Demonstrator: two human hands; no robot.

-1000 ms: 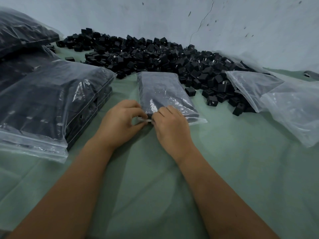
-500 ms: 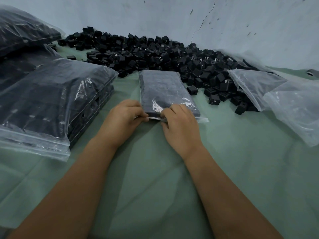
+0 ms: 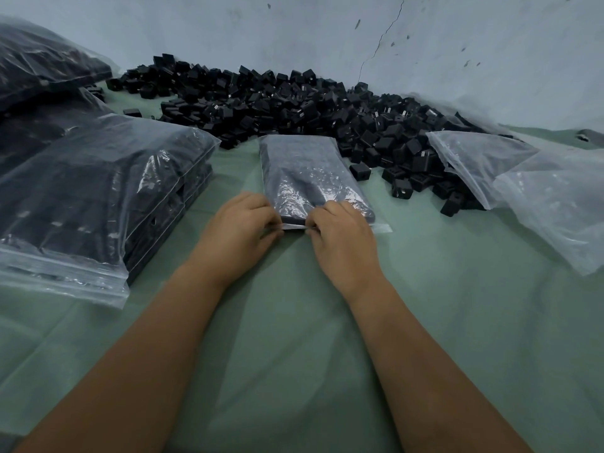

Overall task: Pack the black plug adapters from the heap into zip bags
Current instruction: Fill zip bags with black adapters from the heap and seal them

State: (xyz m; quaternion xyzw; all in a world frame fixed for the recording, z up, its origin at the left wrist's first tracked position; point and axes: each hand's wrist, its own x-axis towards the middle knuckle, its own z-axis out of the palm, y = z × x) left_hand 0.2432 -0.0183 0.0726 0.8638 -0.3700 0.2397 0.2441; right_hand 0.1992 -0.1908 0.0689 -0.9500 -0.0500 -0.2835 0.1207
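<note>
2 hands pinch near edge of filled zip bag [image 3: 310,178] lying flat on green worktop [image 3: 294,322]: left hand [image 3: 238,230] fingers clamped at left corner, right hand [image 3: 343,233] fingers clamped mid-edge. Heap of black plug adapters [image 3: 294,106] just behind bag.

Filled zip bag [image 3: 307,178] lies before adapter heap [image 3: 294,106], between bag stacks.

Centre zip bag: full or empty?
Full: the centre zip bag is packed dark edge to edge, lying flat; both hands pinch its near zip edge.
</note>
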